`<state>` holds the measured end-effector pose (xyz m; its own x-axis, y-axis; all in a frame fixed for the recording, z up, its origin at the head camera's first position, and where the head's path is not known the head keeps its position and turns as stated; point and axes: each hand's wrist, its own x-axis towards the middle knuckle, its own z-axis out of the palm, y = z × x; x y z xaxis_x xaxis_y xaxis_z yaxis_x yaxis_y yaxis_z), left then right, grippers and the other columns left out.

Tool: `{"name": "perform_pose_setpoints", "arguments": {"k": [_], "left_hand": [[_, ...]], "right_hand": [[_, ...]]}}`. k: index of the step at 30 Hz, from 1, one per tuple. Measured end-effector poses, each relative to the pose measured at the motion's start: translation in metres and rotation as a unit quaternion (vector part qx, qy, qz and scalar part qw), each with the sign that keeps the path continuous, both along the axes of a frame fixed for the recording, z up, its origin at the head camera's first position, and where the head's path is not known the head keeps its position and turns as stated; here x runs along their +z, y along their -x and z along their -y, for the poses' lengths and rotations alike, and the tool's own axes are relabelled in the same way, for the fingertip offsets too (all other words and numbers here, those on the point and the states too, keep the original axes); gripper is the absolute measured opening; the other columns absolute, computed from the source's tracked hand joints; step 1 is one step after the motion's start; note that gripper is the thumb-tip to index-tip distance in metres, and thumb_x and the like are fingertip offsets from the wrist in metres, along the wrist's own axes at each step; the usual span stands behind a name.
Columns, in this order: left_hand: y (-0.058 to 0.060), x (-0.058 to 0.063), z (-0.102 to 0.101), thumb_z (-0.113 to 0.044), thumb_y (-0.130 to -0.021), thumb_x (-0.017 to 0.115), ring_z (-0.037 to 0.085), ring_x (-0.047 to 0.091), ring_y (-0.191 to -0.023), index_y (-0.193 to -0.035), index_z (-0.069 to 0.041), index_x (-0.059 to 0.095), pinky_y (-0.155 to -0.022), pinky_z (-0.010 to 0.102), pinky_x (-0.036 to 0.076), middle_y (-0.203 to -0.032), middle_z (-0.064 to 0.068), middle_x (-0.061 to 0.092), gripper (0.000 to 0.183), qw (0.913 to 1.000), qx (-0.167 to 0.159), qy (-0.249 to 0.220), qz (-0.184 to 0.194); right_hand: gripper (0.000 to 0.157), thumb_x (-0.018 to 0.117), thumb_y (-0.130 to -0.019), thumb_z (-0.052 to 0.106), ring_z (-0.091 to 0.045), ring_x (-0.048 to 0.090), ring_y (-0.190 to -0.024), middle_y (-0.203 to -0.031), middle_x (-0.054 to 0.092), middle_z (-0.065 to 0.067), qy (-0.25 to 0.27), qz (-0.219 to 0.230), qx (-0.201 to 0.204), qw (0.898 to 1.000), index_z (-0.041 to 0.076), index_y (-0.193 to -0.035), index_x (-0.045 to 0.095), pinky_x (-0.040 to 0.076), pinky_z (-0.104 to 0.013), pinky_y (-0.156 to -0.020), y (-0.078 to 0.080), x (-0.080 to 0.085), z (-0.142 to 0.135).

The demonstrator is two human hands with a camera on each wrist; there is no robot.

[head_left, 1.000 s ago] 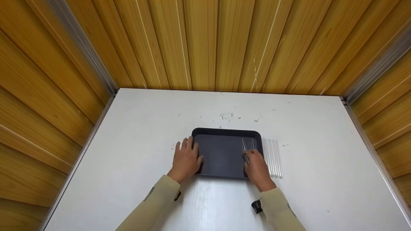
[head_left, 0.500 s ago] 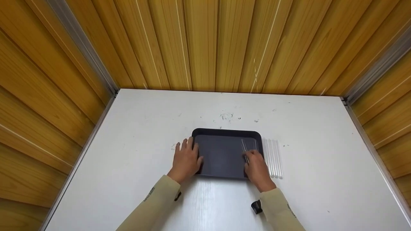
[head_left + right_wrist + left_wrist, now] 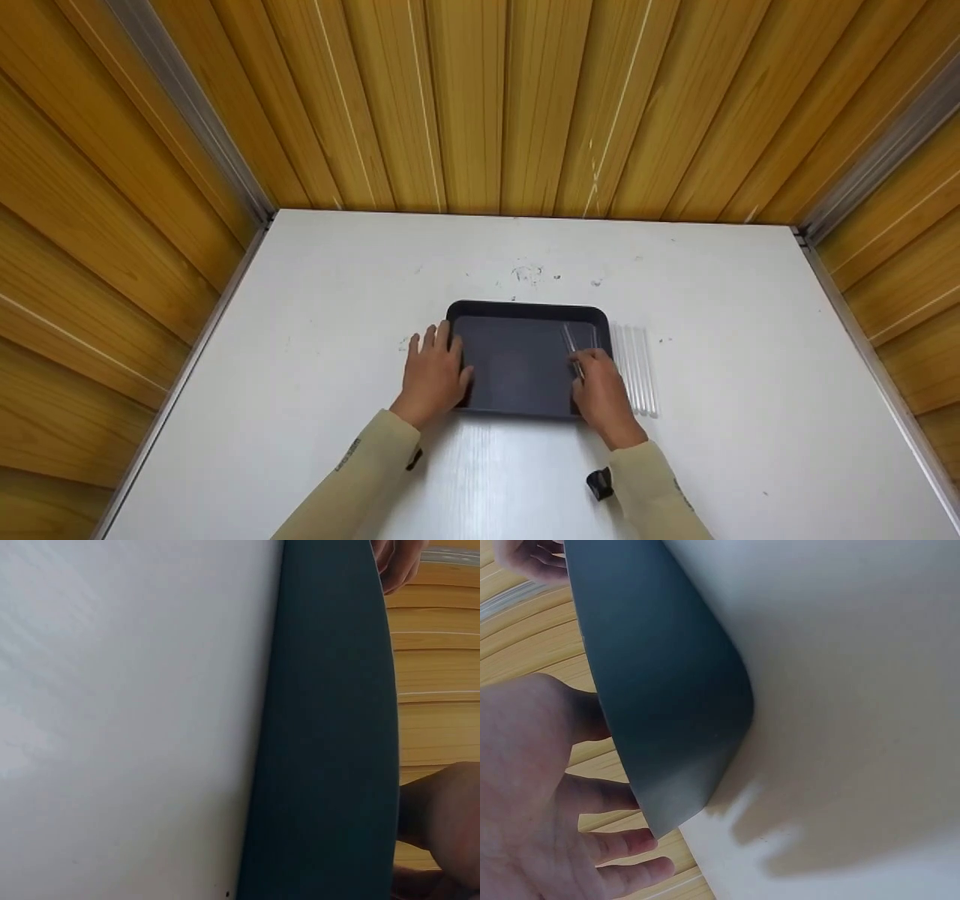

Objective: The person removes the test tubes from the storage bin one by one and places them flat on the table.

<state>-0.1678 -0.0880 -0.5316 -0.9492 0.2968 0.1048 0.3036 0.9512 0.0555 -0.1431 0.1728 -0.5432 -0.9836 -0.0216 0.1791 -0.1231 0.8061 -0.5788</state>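
A dark grey rectangular tray (image 3: 514,367) lies on the white table. My left hand (image 3: 433,375) rests on its left rim with the fingers straight and the thumb inside; in the left wrist view, the fingers stretch past the tray's wall (image 3: 660,682). Inside the tray's right side, my right hand (image 3: 602,390) pinches a clear tube (image 3: 568,337) between thumb and fingers. The far end of this tube points to the back wall and its near end is hidden by the hand. Another clear tube (image 3: 596,337) shows beside the tray's right wall.
Several clear tubes (image 3: 637,371) lie side by side on the table, close along the tray's right outer side. Wood-patterned panels (image 3: 480,105) enclose the white table (image 3: 360,300) at the back and on both sides.
Both hands and the tray stay nearly in place. Beyond my right fingertips, the clear tube by the tray's right wall appears slightly farther right than a second ago.
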Motion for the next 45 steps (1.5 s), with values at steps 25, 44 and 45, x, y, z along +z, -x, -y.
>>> {"name": "perform_pose_setpoints", "arguments": {"k": [25,44,45], "left_hand": [[0.000,0.002,-0.001,-0.042,-0.094,0.057,0.037,0.043,-0.133,-0.133,-0.005,0.055,-0.107,0.054,0.035,-0.144,0.020,0.044,0.054,0.9996,-0.002,0.025,-0.009],[0.000,0.005,-0.002,-0.037,-0.091,0.063,0.037,0.048,-0.124,-0.122,-0.001,0.060,-0.104,0.054,0.037,-0.132,0.021,0.050,0.048,0.9991,-0.007,-0.006,-0.040],[0.001,0.004,-0.002,-0.037,-0.091,0.063,0.037,0.048,-0.123,-0.122,-0.001,0.060,-0.104,0.054,0.038,-0.132,0.021,0.051,0.047,0.9991,-0.007,-0.008,-0.042]], "right_hand": [[0.033,0.058,-0.087,-0.007,-0.031,0.058,-0.106,-0.123,0.057,-0.018,0.040,0.035,-0.026,0.998,0.000,-0.120,0.064,0.050,-0.045,-0.085,-0.002,0.017,-0.016],[0.035,0.059,-0.087,-0.005,-0.028,0.057,-0.097,-0.120,0.057,-0.020,0.061,0.045,-0.048,0.996,0.000,-0.121,0.063,0.048,-0.043,-0.081,0.001,0.026,-0.029],[0.035,0.059,-0.087,-0.005,-0.028,0.057,-0.098,-0.121,0.057,-0.019,0.063,0.046,-0.049,0.996,0.000,-0.122,0.063,0.048,-0.043,-0.081,0.001,0.026,-0.029]]}}
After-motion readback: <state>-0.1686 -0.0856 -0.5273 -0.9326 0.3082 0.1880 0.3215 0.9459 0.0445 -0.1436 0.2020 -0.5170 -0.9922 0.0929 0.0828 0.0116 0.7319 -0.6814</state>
